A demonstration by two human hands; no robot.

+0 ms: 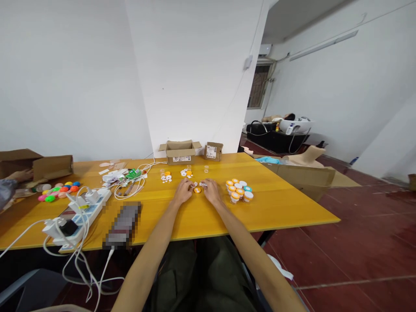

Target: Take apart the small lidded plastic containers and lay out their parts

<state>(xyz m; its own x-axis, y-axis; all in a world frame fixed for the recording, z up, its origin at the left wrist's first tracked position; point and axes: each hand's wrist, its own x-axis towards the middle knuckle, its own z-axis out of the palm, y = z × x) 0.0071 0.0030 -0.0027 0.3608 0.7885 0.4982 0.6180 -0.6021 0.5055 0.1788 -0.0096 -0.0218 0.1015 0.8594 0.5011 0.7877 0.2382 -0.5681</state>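
Observation:
Above the middle of the table, my left hand (183, 190) has its fingers closed on a small white piece (193, 185) with holes in it. Facing it, my right hand (210, 189) pinches another small white piece (202, 184) that looks alike. Between the two hands an orange and white lid (197, 190) lies on the table. Just beyond are loose white discs (183, 172), an orange ring (189, 173) and a clear cup (206, 169). To the right of my right hand stand several clear jars with orange, white or teal lids (239, 186).
An open cardboard box (181, 152) and a smaller box (213, 151) stand at the back edge. Left are a power strip (87, 219) with cables, a phone (123, 225), coloured balls (63, 190) and another person's hand (22, 175) at a carton (52, 169).

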